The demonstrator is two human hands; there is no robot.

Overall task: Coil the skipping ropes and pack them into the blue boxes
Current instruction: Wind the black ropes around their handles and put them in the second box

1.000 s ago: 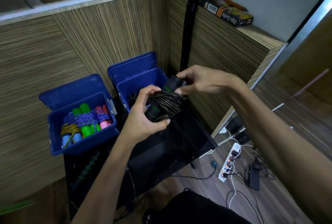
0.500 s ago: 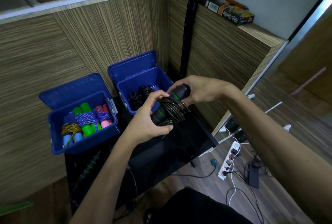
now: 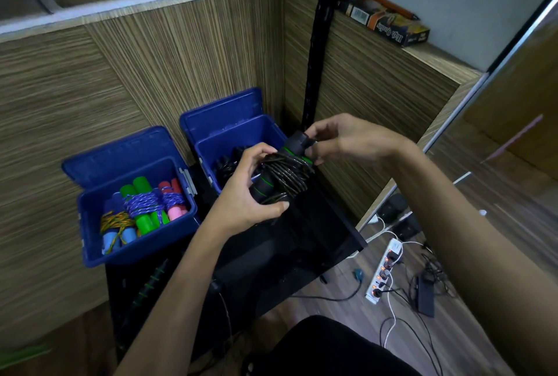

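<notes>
1. Legible writing: the carton (image 3: 389, 24) on the ledge carries script lettering, too small for me to read with certainty.
2. Black skipping rope (image 3: 283, 175): green-banded handles, cord wound round them, held just above the right blue box (image 3: 208, 149). My left hand (image 3: 244, 197) grips its lower handle, fingers curled; my right hand (image 3: 344, 140) pinches the upper handle end.
3. Left blue box (image 3: 90, 224): coloured coiled ropes (image 3: 142, 209).
4. Surroundings: black table (image 3: 317, 236), black pole (image 3: 320, 43), power strip (image 3: 385, 273) on the floor.
</notes>
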